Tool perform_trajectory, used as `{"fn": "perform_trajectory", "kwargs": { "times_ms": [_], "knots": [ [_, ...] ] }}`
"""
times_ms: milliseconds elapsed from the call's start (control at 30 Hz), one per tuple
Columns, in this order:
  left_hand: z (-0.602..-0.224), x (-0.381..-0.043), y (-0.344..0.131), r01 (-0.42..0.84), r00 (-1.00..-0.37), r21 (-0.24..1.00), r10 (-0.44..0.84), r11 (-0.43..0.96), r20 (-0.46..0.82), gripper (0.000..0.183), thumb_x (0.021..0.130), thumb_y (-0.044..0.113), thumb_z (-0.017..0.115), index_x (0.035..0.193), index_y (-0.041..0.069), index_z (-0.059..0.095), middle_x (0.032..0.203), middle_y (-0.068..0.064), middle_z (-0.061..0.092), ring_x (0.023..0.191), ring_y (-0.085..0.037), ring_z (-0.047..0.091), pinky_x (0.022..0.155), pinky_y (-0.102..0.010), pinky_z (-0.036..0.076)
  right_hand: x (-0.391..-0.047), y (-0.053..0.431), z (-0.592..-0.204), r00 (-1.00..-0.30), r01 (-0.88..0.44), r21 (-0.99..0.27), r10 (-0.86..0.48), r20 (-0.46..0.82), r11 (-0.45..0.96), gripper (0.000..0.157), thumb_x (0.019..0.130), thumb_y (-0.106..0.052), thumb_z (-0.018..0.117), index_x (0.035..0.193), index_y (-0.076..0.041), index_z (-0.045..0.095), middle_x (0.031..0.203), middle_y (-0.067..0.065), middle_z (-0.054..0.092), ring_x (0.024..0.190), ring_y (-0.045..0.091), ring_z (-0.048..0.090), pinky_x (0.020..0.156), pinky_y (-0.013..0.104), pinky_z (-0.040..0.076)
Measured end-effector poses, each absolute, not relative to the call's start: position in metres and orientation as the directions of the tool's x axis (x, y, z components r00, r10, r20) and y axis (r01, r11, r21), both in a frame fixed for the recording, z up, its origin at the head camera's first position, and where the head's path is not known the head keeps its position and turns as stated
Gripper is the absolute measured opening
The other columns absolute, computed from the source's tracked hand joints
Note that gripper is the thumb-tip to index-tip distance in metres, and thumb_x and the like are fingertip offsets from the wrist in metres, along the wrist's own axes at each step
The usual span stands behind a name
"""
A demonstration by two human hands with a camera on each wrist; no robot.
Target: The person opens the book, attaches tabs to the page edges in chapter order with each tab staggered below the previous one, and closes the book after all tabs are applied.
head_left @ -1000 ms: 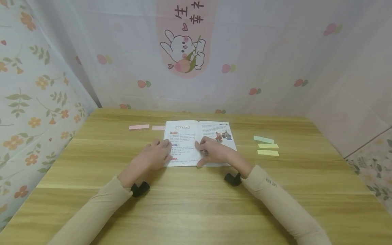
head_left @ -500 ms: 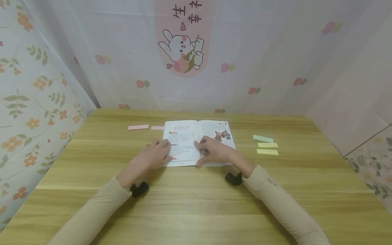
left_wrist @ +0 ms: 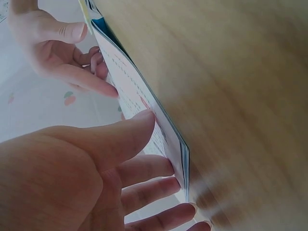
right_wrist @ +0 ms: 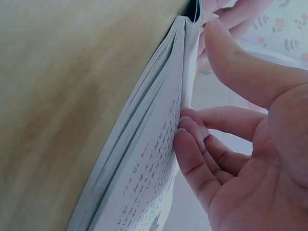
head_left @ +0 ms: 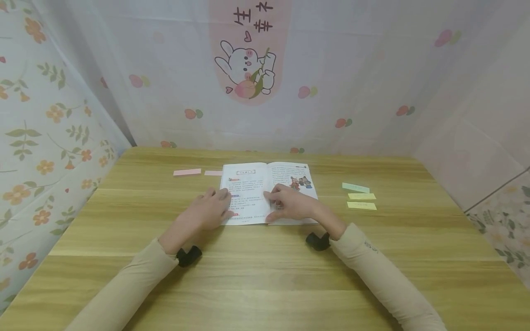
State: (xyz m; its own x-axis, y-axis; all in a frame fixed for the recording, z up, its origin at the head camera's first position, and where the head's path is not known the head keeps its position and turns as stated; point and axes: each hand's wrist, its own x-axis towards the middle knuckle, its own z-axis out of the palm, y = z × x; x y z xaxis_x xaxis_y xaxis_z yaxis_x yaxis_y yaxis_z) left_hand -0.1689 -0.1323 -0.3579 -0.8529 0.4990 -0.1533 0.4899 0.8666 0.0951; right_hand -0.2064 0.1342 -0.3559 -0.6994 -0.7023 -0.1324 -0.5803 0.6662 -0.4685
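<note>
An open book (head_left: 248,202) lies on the wooden table, with printed text on its left page and small cartoon figures on its right page. My left hand (head_left: 212,210) rests along the left page's outer edge. In the left wrist view its thumb (left_wrist: 137,130) lies on the page, and the other fingers reach past the edge. My right hand (head_left: 291,204) is over the lower right page, with thumb and index finger spread along the fold. Its other fingers (right_wrist: 190,149) are bent, their tips at the page, holding nothing.
Two pink paper strips (head_left: 187,172) lie left of the book, one partly beneath its edge. To the right are a green strip (head_left: 356,188) and two yellow strips (head_left: 361,205). A printed curtain (head_left: 165,69) hangs behind the table (head_left: 256,285).
</note>
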Motion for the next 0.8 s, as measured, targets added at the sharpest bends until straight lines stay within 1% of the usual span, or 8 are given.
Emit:
{"fn": "perform_trajectory", "kwargs": {
  "times_ms": [167, 333, 533, 667, 800],
  "knots": [
    [-0.358, -0.169, -0.133, 0.489, -0.852, 0.101, 0.499, 0.866, -0.157, 0.055, 0.106, 0.030, 0.053, 0.147, -0.006, 0.044, 0.151, -0.021, 0.041, 0.129, -0.043, 0.042, 0.102, -0.060, 0.042, -0.206, 0.135, -0.354, -0.697, -0.593, -0.466, -0.708, -0.113, 0.657, 0.069, 0.092, -0.032, 0.076, 0.144, 0.005, 0.050, 0.117, 0.013, 0.056, 0.098, 0.021, 0.053, 0.087, 0.032, 0.046],
    [-0.359, -0.170, -0.133, 0.494, -0.849, 0.105, 0.505, 0.863, -0.153, 0.055, 0.106, 0.029, 0.052, 0.147, -0.006, 0.044, 0.150, -0.021, 0.041, 0.128, -0.043, 0.042, 0.102, -0.060, 0.043, -0.207, 0.138, -0.353, -0.710, -0.604, -0.465, -0.702, -0.056, 0.647, 0.057, 0.093, -0.028, 0.075, 0.139, 0.002, 0.058, 0.111, 0.009, 0.060, 0.096, 0.020, 0.057, 0.086, 0.032, 0.049],
    [-0.359, -0.170, -0.134, 0.498, -0.848, 0.105, 0.509, 0.861, -0.147, 0.054, 0.106, 0.029, 0.052, 0.146, -0.006, 0.044, 0.150, -0.021, 0.041, 0.128, -0.043, 0.043, 0.101, -0.059, 0.044, -0.210, 0.146, -0.350, -0.735, -0.610, -0.460, -0.678, 0.024, 0.645, 0.050, 0.093, -0.022, 0.075, 0.135, 0.001, 0.062, 0.103, 0.006, 0.064, 0.089, 0.018, 0.059, 0.081, 0.032, 0.051],
    [-0.358, -0.169, -0.134, 0.494, -0.850, 0.110, 0.506, 0.862, -0.149, 0.054, 0.106, 0.029, 0.053, 0.146, -0.006, 0.044, 0.150, -0.021, 0.041, 0.128, -0.043, 0.043, 0.102, -0.059, 0.043, -0.213, 0.151, -0.348, -0.744, -0.613, -0.447, -0.666, 0.051, 0.651, 0.047, 0.093, -0.020, 0.075, 0.133, 0.000, 0.063, 0.102, 0.006, 0.066, 0.087, 0.017, 0.060, 0.080, 0.032, 0.051],
    [-0.358, -0.168, -0.133, 0.489, -0.852, 0.111, 0.501, 0.865, -0.153, 0.055, 0.106, 0.030, 0.053, 0.147, -0.006, 0.043, 0.150, -0.021, 0.041, 0.128, -0.042, 0.042, 0.102, -0.059, 0.043, -0.216, 0.156, -0.345, -0.749, -0.609, -0.464, -0.659, 0.068, 0.644, 0.046, 0.093, -0.019, 0.075, 0.133, 0.001, 0.064, 0.103, 0.008, 0.065, 0.087, 0.018, 0.061, 0.079, 0.032, 0.053]
  ]
}}
